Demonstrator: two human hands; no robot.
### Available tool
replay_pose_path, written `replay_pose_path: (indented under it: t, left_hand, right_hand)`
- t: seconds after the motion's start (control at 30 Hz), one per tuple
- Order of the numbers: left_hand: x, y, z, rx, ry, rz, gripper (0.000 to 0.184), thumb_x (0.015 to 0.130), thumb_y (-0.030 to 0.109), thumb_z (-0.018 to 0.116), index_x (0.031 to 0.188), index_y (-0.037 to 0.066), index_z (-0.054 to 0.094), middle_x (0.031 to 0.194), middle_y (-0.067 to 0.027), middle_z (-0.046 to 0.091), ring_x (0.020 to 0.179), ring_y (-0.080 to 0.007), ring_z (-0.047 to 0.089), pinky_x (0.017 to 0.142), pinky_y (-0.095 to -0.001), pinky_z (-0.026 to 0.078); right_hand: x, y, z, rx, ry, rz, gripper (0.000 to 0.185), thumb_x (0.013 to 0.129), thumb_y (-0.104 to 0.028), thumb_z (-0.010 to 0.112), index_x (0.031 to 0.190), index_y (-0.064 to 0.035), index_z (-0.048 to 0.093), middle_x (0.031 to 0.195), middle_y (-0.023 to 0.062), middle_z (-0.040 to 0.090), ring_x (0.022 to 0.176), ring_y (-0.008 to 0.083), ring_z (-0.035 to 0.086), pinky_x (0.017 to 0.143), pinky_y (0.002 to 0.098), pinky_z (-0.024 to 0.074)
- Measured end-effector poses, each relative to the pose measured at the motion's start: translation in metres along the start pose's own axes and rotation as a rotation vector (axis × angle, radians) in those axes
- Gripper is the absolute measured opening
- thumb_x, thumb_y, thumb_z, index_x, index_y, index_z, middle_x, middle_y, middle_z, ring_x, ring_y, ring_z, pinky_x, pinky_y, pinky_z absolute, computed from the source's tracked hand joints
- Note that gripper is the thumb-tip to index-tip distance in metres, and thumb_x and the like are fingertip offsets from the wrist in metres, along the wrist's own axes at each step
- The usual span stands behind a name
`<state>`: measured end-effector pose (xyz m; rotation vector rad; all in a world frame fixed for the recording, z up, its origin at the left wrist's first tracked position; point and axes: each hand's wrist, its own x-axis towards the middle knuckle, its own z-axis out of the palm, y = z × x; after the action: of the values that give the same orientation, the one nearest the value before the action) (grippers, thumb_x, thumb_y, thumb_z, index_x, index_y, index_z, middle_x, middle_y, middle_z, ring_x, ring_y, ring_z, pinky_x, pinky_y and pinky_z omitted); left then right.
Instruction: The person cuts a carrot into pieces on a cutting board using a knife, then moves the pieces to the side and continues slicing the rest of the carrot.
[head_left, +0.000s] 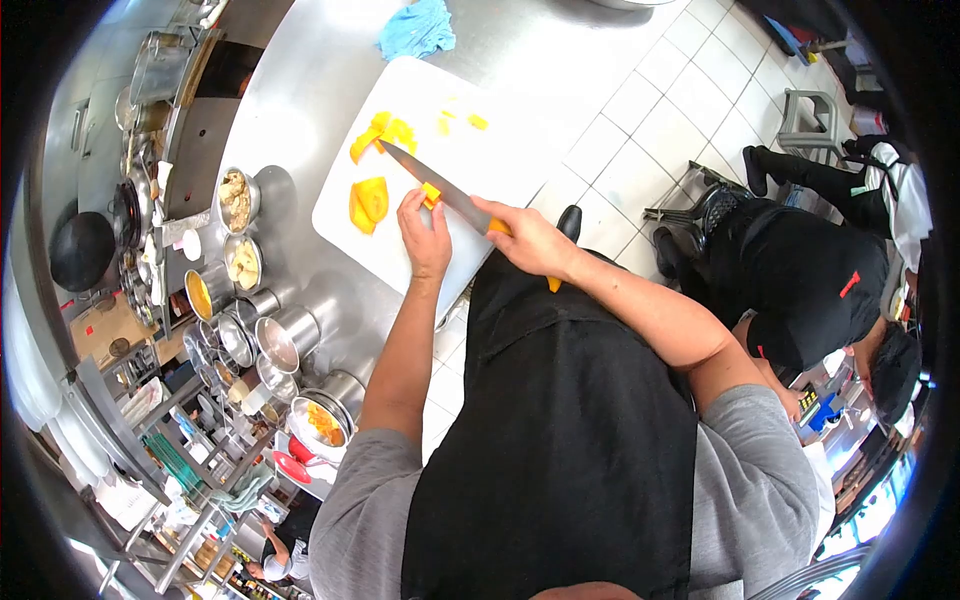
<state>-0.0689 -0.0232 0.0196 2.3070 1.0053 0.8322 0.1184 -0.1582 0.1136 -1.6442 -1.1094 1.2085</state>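
Observation:
My right hand (530,243) grips a kitchen knife (445,187) by its yellow handle, which shows on both sides of the fist. Its long blade points to the upper left over a white cutting board (345,215). At the blade, the fingers of my left hand (426,235) close on a small orange-yellow chunk (431,196), squash or mango by its look. A larger curved piece (369,204) lies left of that hand. Sliced pieces (385,135) sit around the knife tip, and a few small cubes (477,122) lie farther right.
A blue cloth (417,30) is beyond the board on the steel table (290,130). Metal bowls (238,200) and pots (287,338) with food line the left side. A bowl of orange pieces (322,422) stands nearer. Another person (790,275) in black is at the right.

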Motion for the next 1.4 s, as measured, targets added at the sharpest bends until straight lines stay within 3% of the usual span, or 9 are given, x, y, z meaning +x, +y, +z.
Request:
replay_pose_path:
  t: [0.23, 0.3, 0.33, 0.53, 0.6, 0.63, 0.83, 1.23, 1.4]
  left_hand:
    - [0.003, -0.001, 0.002, -0.032, 0.007, 0.006, 0.039, 0.093, 0.001, 0.070, 0.127, 0.000, 0.052, 0.131, -0.0236, 0.057, 0.124, -0.0415, 0.054, 0.108, -0.0488, 0.043]
    - [0.002, 0.002, 0.003, -0.031, 0.010, 0.012, 0.038, 0.093, 0.001, 0.069, 0.127, 0.000, 0.052, 0.130, -0.0235, 0.057, 0.123, -0.0415, 0.055, 0.108, -0.0487, 0.043]
    - [0.004, 0.002, 0.001, -0.031, 0.012, 0.025, 0.038, 0.093, 0.001, 0.069, 0.127, 0.000, 0.053, 0.130, -0.0235, 0.057, 0.122, -0.0415, 0.055, 0.108, -0.0487, 0.044]
    - [0.003, 0.002, 0.001, 0.034, 0.014, 0.050, 0.039, 0.092, 0.000, 0.070, 0.127, -0.001, 0.052, 0.129, -0.0232, 0.057, 0.122, -0.0418, 0.055, 0.107, -0.0487, 0.044]
    - [0.003, 0.002, 0.002, 0.028, 0.012, 0.051, 0.039, 0.092, 0.000, 0.070, 0.127, 0.000, 0.052, 0.128, -0.0233, 0.057, 0.122, -0.0418, 0.055, 0.107, -0.0488, 0.044]
    - [0.003, 0.001, 0.002, 0.025, 0.016, 0.050, 0.040, 0.092, 0.000, 0.070, 0.128, 0.000, 0.052, 0.128, -0.0234, 0.057, 0.122, -0.0418, 0.055, 0.107, -0.0490, 0.044]
    - [0.002, 0.002, 0.002, 0.027, 0.019, 0.039, 0.040, 0.092, 0.000, 0.070, 0.128, -0.001, 0.052, 0.127, -0.0244, 0.056, 0.121, -0.0421, 0.055, 0.106, -0.0492, 0.045]
    - [0.003, 0.004, 0.000, 0.042, 0.011, 0.064, 0.042, 0.091, -0.002, 0.069, 0.128, -0.001, 0.050, 0.127, -0.0248, 0.055, 0.121, -0.0423, 0.055, 0.106, -0.0494, 0.045]
    - [0.002, 0.004, 0.000, 0.056, 0.010, 0.059, 0.041, 0.092, -0.001, 0.069, 0.128, -0.001, 0.051, 0.127, -0.0247, 0.055, 0.121, -0.0425, 0.054, 0.106, -0.0496, 0.044]
  right_hand:
    - [0.007, 0.014, -0.006, 0.144, -0.060, 0.057, 0.058, 0.096, -0.005, 0.065, 0.152, -0.0082, 0.050, 0.091, 0.0155, 0.067, 0.083, 0.0254, 0.066, 0.085, 0.0375, 0.0543]
    - [0.006, 0.009, -0.009, 0.297, -0.141, 0.203, 0.059, 0.102, -0.005, 0.059, 0.158, -0.0188, 0.045, 0.077, 0.0001, 0.054, 0.063, 0.0088, 0.052, 0.062, 0.0266, 0.0503]
    - [0.007, 0.012, -0.007, 0.308, -0.138, 0.202, 0.059, 0.102, -0.005, 0.059, 0.158, -0.0188, 0.045, 0.077, 0.0001, 0.054, 0.063, 0.0088, 0.052, 0.062, 0.0266, 0.0503]
    - [0.003, 0.015, -0.006, 0.039, -0.031, -0.011, 0.061, 0.099, -0.004, 0.061, 0.157, -0.0155, 0.045, 0.079, 0.0092, 0.058, 0.068, 0.0176, 0.057, 0.071, 0.0332, 0.0526]
    - [-0.002, 0.003, -0.006, -0.027, -0.002, 0.010, 0.058, 0.094, -0.003, 0.063, 0.150, -0.0083, 0.051, 0.104, 0.0252, 0.070, 0.094, 0.0416, 0.069, 0.087, 0.0429, 0.0549]
    - [-0.003, 0.000, -0.006, -0.048, 0.007, 0.018, 0.059, 0.094, -0.004, 0.063, 0.151, -0.0078, 0.049, 0.108, 0.0256, 0.070, 0.098, 0.0430, 0.068, 0.090, 0.0442, 0.0544]
    - [-0.003, -0.021, -0.019, 0.067, -0.079, 0.211, 0.060, 0.095, -0.006, 0.064, 0.152, -0.0069, 0.048, 0.115, 0.0269, 0.069, 0.104, 0.0405, 0.069, 0.095, 0.0426, 0.0530]
    - [-0.001, -0.022, -0.015, 0.100, -0.131, 0.243, 0.060, 0.096, -0.008, 0.064, 0.153, -0.0071, 0.046, 0.119, 0.0274, 0.068, 0.108, 0.0391, 0.069, 0.097, 0.0424, 0.0526]
    - [-0.002, -0.001, -0.002, 0.010, -0.023, 0.033, 0.061, 0.095, -0.006, 0.062, 0.154, -0.0070, 0.046, 0.114, 0.0274, 0.068, 0.105, 0.0428, 0.068, 0.096, 0.0446, 0.0530]
